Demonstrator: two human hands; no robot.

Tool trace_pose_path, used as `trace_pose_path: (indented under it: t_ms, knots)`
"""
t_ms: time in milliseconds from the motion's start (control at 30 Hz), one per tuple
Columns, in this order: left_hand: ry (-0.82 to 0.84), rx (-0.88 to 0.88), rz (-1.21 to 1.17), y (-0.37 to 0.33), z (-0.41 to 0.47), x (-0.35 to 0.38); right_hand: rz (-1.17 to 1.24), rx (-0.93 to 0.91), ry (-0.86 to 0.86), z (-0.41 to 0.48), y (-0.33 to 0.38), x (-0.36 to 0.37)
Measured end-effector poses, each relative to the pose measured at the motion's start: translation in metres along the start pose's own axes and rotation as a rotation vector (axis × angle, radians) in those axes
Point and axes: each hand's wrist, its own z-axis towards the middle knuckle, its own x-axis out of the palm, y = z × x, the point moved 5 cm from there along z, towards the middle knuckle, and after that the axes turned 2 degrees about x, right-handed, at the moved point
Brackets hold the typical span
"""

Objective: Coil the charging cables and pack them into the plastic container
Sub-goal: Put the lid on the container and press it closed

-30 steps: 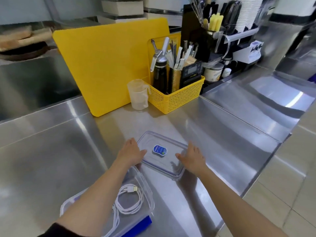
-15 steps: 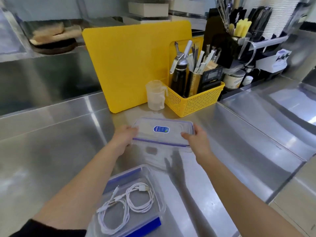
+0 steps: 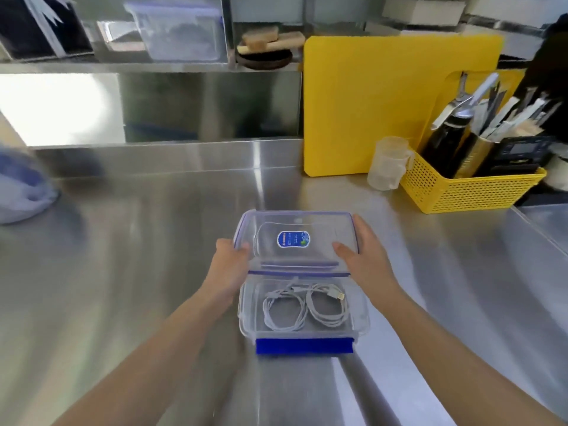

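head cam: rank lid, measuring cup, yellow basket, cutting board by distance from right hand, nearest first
From the right hand:
1. Lid: gripped by it, on its left.
2. Measuring cup: beyond it, slightly right.
3. Yellow basket: farther right; near corner rivals the cup, so close to call.
4. Cutting board: upright at the back.

Bright, even light. At ten o'clock, white glare burns out my steel backsplash [image 3: 58, 109]. Motion blur smears everything toward the edges; my counter [image 3: 153, 241] streaks, wide-angle bending its lines.
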Motion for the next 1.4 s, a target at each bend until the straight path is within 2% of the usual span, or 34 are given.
trace_pose_path:
  t_ms: [300,500,767,900,1000,1167,1300,1400]
  knots:
    - [0.034,-0.101,-0.044,0.042,-0.052,0.015,-0.168,0.116,0.095,-0.038,-0.027,0.001]
    - [0.036,-0.113,-0.068,0.060,-0.058,0.021,-0.179,0.224,0.116,-0.051,-0.040,0.004]
    - [0.064,-0.113,-0.090,0.067,-0.058,0.023,-0.110,0.260,0.080,-0.052,-0.047,0.008]
    - [0.090,-0.185,-0.084,0.072,-0.042,0.015,-0.010,0.431,0.022,-0.046,-0.064,0.007]
    - [0.170,-0.245,-0.086,0.074,-0.017,0.009,0.074,0.562,0.019,-0.035,-0.073,0.003]
    - [0.381,-0.345,-0.271,0.061,0.009,0.019,0.282,0.710,0.243,-0.009,-0.081,0.006]
    - [0.387,-0.442,-0.333,0.058,0.015,0.027,0.278,0.661,0.336,0.008,-0.078,0.011]
    - [0.398,-0.405,-0.420,0.058,0.022,0.026,0.334,0.627,0.398,0.016,-0.075,0.013]
